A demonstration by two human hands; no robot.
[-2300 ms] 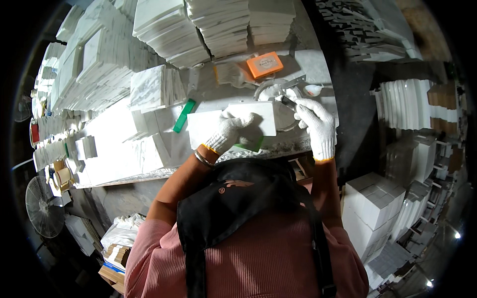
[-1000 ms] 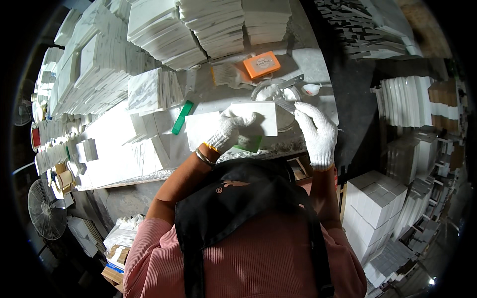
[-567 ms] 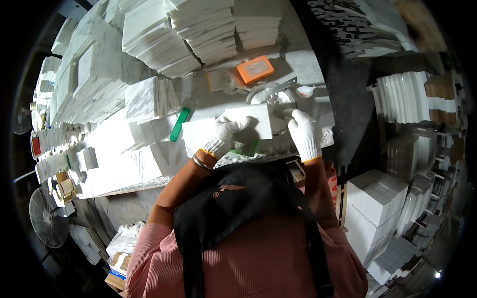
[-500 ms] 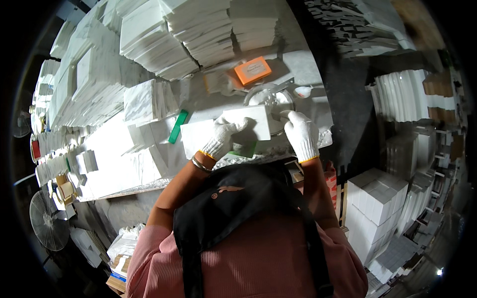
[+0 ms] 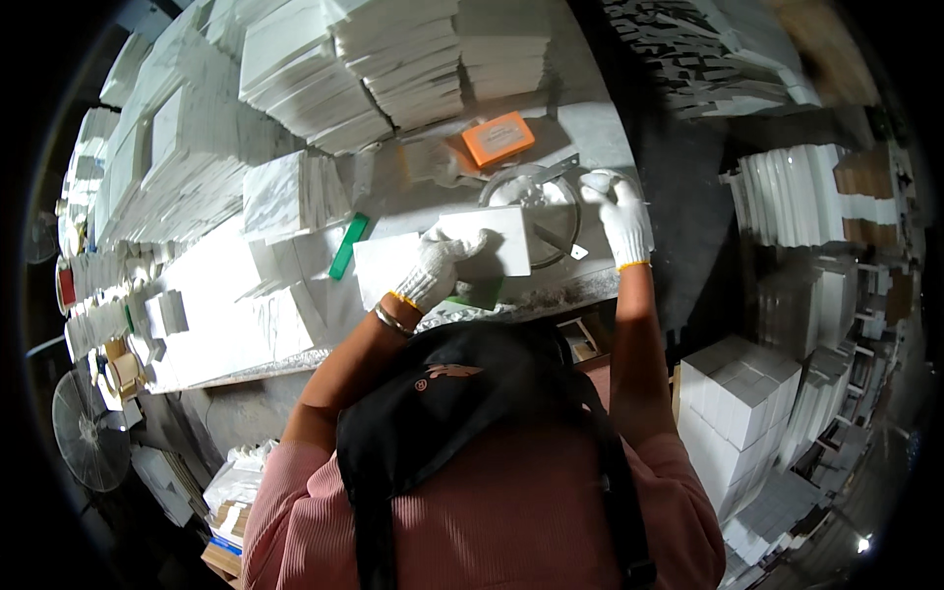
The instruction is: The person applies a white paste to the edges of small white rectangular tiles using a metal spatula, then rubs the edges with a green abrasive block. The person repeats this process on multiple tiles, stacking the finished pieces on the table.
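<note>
The worktable (image 5: 393, 205) takes up most of my feed, its far end cut off by the upper rim and glare washing out so much of its left side that I can't count the flat pieces there. Tall stacks of marbled white tiles (image 5: 413, 79) crowd its back and left, hiding whatever is behind them. The wearer's pink shirt (image 5: 531, 511) fills the bottom, and the black apron (image 5: 462, 418) covers part of the table's near edge. Past a dark gap on the right I have a pile of pale blocks (image 5: 737, 413); at the left, a fan (image 5: 90, 433) sits near the dark rim. In front of the wearer lie what look like 2 plain white tiles (image 5: 506, 236); the gloved left hand (image 5: 430, 267) rests across where they meet, and I cannot tell whether it pinches them or only presses. The right tile overlaps a round dish (image 5: 497, 181) of white stuff, hiding its lower left. An orange box (image 5: 499, 140) sits behind the dish. The gloved right hand (image 5: 622, 221) is just beside the dish's right side, apart from the tiles, fingers bent; blur keeps me from telling what they pinch, if anything. A green bar (image 5: 349, 246) lies left of the tiles, and a slim dark tool (image 5: 554, 239) crosses the dish's near rim.
</note>
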